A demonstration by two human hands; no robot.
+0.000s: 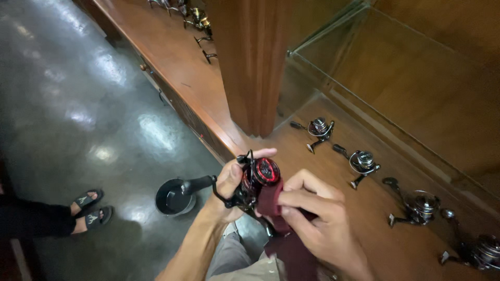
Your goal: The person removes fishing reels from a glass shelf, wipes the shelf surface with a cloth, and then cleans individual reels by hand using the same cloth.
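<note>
The left hand [229, 182] is clamping its grip on a black-and-red fishing reel [258, 179] above the shelf edge; the right hand [312, 213] is pinching a maroon cloth [273, 205] against it, apparently wiping. Turning the reel looks due next. More reels [362, 162] are lining the wooden shelf [333, 203].

Left hand [229, 182] sits at nine o'clock, fingers curled tight, thumb stretched toward one o'clock. Right hand [317, 218] is at three, fingers pinched together, forearm running off toward five o'clock.
</note>
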